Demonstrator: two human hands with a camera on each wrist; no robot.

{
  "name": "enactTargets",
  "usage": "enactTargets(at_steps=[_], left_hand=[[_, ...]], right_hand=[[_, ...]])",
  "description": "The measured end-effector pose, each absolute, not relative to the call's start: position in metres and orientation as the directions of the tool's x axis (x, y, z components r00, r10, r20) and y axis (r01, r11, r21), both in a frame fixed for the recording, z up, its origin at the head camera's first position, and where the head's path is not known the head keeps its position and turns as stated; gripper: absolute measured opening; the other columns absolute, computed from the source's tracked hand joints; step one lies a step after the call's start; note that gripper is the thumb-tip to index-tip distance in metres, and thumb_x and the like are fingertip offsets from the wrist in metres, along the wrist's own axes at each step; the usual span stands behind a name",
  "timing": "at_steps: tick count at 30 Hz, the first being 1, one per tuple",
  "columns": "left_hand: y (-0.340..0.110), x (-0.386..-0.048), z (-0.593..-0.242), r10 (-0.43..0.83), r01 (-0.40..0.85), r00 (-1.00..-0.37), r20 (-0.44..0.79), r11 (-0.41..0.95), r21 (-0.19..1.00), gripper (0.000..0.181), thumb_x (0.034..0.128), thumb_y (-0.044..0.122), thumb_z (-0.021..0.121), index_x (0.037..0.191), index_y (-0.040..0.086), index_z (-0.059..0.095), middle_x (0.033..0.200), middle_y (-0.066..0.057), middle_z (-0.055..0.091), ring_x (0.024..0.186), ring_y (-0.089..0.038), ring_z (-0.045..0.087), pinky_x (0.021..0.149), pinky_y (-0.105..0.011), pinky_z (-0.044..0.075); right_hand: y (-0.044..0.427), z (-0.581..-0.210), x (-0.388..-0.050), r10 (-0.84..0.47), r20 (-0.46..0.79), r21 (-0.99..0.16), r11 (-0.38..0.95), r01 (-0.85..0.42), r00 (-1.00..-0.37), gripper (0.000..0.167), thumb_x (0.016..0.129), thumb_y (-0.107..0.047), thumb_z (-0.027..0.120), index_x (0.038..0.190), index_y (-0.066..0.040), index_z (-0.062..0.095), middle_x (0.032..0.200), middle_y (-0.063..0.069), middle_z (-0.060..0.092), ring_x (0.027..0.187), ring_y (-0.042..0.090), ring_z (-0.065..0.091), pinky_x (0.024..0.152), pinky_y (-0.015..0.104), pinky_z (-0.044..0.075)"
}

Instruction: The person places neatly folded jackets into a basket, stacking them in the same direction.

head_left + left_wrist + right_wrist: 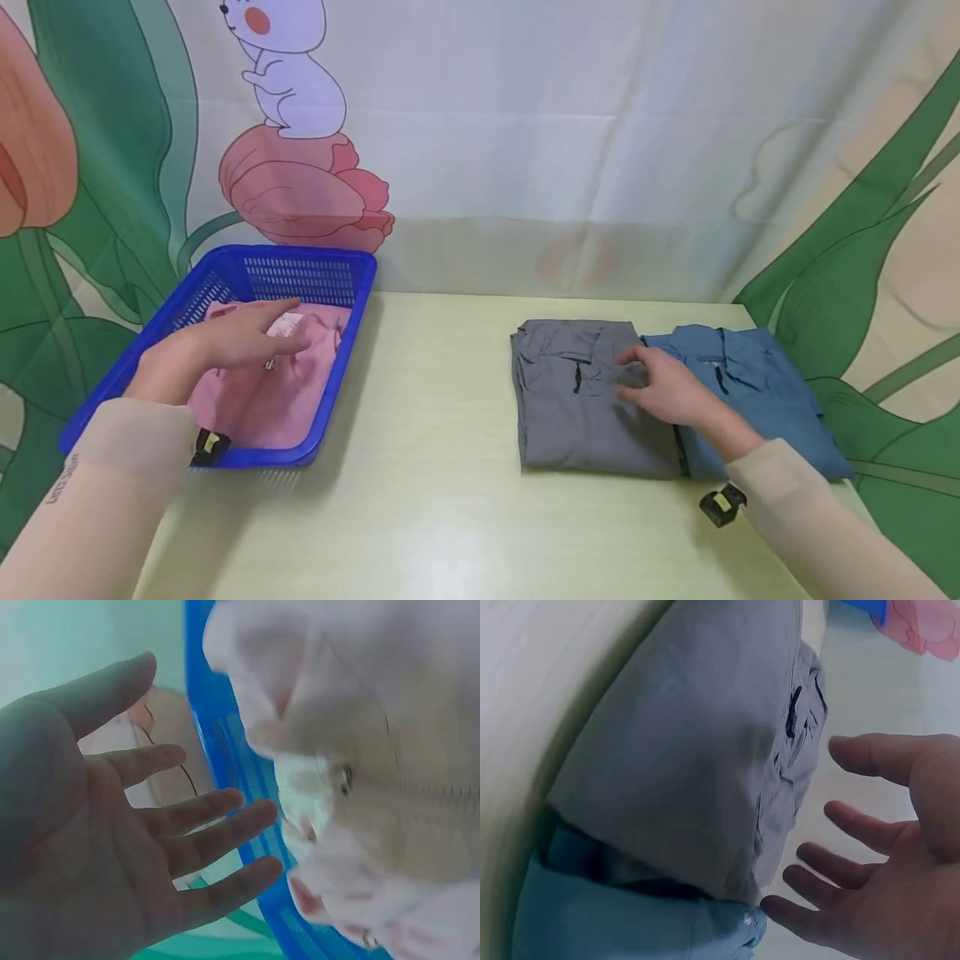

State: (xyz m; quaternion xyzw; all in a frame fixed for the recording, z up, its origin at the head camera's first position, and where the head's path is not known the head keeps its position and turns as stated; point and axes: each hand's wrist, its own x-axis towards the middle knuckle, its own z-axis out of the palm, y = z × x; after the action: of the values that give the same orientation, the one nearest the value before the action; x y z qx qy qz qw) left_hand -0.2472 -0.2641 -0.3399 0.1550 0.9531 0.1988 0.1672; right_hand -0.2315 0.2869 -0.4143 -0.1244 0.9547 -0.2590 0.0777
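A folded pink garment (262, 408) with a zip and a white patch at its collar lies in the blue basket (360, 308). Over it hovers my left hand (228, 337), fingers spread and holding nothing; the left wrist view shows a gap between the fingertips and the cloth. To the right, a folded grey garment (585, 425) with a black zip pull lies beside a folded blue garment (780, 425), slightly overlapping it. My right hand (667, 387) is above the grey garment's right side, its fingers loosely bent and nothing between them.
The pale table (442, 400) stretches between the basket and the folded garments. Behind it hangs a curtain (487, 167) printed with a white animal, flowers and green leaves. A small black device (723, 504) is on the right wrist, another (212, 447) on the left.
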Motion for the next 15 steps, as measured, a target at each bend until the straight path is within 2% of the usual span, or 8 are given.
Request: enactTargets(at_steps=[6, 11, 15], left_hand=[[-0.241, -0.229, -0.335, 0.401, 0.273, -0.893, -0.202, 0.843, 0.464, 0.079, 0.1062, 0.044, 0.054, 0.158, -0.008, 0.024, 0.157, -0.037, 0.029, 0.143, -0.058, 0.025, 0.11, -0.072, 0.026], [-0.22, -0.22, -0.335, 0.374, 0.28, -0.919, -0.125, 0.842, 0.461, 0.074, 0.1048, 0.039, 0.057, 0.156, -0.007, 0.031, 0.155, -0.038, 0.031, 0.14, -0.057, 0.032, 0.11, -0.07, 0.029], [-0.202, -0.211, -0.34, 0.367, 0.305, -0.93, -0.032, 0.816, 0.491, 0.067, 0.1039, 0.034, 0.06, 0.151, -0.01, 0.04, 0.149, -0.035, 0.04, 0.136, -0.052, 0.04, 0.11, -0.065, 0.033]], right_hand=[[0.289, -0.421, -0.231, -0.237, -0.124, -0.468, 0.87, -0.154, -0.963, 0.059, 0.096, -0.018, 0.072, 0.143, 0.01, 0.048, 0.143, 0.033, 0.048, 0.133, 0.051, 0.043, 0.106, 0.064, 0.039], [0.284, -0.433, -0.232, -0.201, -0.155, -0.444, 0.889, -0.114, -0.967, 0.058, 0.096, -0.018, 0.071, 0.142, 0.01, 0.048, 0.142, 0.034, 0.049, 0.132, 0.052, 0.045, 0.103, 0.063, 0.042], [0.279, -0.442, -0.232, -0.203, -0.158, -0.438, 0.892, -0.115, -0.966, 0.056, 0.095, -0.018, 0.071, 0.14, 0.01, 0.051, 0.14, 0.033, 0.052, 0.131, 0.051, 0.047, 0.103, 0.062, 0.043]])
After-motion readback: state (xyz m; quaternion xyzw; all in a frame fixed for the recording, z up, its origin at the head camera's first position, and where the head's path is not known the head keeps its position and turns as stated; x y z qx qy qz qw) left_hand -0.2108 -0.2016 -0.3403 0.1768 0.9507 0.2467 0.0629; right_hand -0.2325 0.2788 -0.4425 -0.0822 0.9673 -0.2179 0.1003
